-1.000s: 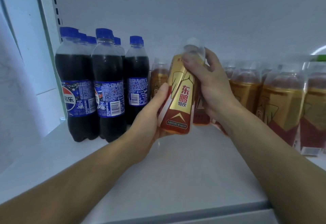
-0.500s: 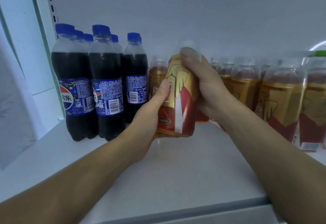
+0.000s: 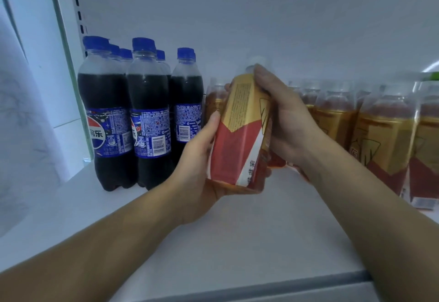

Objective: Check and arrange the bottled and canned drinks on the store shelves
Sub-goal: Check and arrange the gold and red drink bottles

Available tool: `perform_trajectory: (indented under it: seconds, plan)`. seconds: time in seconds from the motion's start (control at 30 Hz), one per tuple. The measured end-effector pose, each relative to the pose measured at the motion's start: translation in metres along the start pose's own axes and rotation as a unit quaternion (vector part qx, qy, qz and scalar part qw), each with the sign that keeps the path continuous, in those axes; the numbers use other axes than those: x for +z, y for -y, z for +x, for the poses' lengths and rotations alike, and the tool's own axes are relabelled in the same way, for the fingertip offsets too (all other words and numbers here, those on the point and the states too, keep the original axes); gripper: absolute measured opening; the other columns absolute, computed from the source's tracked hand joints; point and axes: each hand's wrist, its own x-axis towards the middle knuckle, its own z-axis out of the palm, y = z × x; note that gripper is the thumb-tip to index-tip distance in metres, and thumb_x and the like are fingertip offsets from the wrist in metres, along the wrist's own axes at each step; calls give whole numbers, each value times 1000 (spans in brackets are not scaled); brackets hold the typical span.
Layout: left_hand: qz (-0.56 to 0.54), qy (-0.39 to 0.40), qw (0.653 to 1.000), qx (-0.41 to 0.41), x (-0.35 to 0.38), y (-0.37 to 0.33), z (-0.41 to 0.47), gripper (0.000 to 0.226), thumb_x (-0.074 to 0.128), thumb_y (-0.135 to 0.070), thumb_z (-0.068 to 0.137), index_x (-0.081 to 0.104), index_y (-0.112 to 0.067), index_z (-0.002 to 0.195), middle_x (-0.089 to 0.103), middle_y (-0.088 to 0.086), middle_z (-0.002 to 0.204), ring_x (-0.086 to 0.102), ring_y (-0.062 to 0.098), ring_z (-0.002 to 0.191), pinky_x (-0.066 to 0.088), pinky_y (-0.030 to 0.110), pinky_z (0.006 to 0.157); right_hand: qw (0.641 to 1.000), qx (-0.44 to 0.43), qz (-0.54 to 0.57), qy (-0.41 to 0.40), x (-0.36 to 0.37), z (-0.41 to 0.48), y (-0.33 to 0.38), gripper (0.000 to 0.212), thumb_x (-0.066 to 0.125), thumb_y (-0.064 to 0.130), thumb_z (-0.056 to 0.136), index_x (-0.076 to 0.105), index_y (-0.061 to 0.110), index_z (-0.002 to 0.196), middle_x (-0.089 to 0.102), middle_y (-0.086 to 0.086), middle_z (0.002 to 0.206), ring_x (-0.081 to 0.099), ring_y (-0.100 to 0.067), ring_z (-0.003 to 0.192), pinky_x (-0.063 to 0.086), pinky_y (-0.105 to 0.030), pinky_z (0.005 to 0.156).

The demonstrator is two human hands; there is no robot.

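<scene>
A gold and red energy drink bottle [image 3: 240,133] is held tilted above the white shelf [image 3: 237,242], its printed back label facing me. My left hand [image 3: 202,166] cups its lower part from the left, thumb along the side. My right hand [image 3: 287,121] grips its upper part, fingers curled over the shoulder under the clear cap. Behind it stands one more gold bottle [image 3: 213,104], and a row of the same gold and red bottles [image 3: 380,135] fills the right side.
Several dark cola bottles with blue caps [image 3: 147,116] stand in a group at the left, against the shelf upright [image 3: 69,69]. The shelf's front edge [image 3: 261,287] runs across the bottom. A white back wall closes the shelf.
The held bottle has been turned in my hands: the front logo faced me before, now the small-print side does. Both hands stayed in about the same place.
</scene>
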Motion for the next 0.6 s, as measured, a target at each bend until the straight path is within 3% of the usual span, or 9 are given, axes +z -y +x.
perform_trajectory:
  seconds: [0.07,0.13,0.2,0.27,0.37,0.5,0.6]
  plan:
    - [18,-4,1000,17,2,3,2,62,39,-66,91,68,-20,120,76,9,109,74,28,95,61,40,73,999,-30,-17,-31,-2,0,0,55,69,41,84,58,8,127,70,-9,103,72,-20,85,58,-37,75]
    - [39,-17,998,54,6,5,5,64,46,-68,82,63,-26,127,75,1,113,73,20,102,60,39,81,988,-84,-102,-85,-2,1,-1,57,73,43,80,58,13,126,72,-2,94,73,-18,79,57,-37,73]
    - [54,-37,995,76,9,8,7,64,51,-68,73,68,-26,119,77,-1,107,74,18,97,57,39,86,974,-97,-170,-115,-3,1,-5,73,75,49,76,51,19,138,72,-1,103,74,-17,84,58,-36,75]
    - [37,-52,996,58,5,8,7,62,50,-68,75,71,-22,112,78,3,100,76,21,87,58,38,80,987,-36,-133,-85,-2,1,-5,85,75,53,76,41,21,148,69,-5,117,75,-20,92,59,-36,79]
    - [-60,-2,998,-18,-2,1,4,69,40,-67,91,73,-11,112,75,17,105,74,30,79,60,40,63,996,30,-80,-23,-4,2,-2,62,68,47,88,52,16,139,68,-10,122,71,-27,106,59,-39,89]
    - [-45,18,999,-6,-3,-1,4,70,33,-68,94,76,-15,110,75,15,107,75,31,91,62,46,71,994,-12,-95,-46,-9,3,-2,62,74,43,83,56,13,134,73,-6,106,73,-25,97,59,-39,85]
    - [12,11,999,43,7,-1,3,67,43,-70,79,65,-26,124,76,2,110,74,22,98,62,45,76,982,-74,-142,-104,-8,3,2,77,85,44,71,52,20,137,71,-1,113,75,-19,94,60,-38,84]
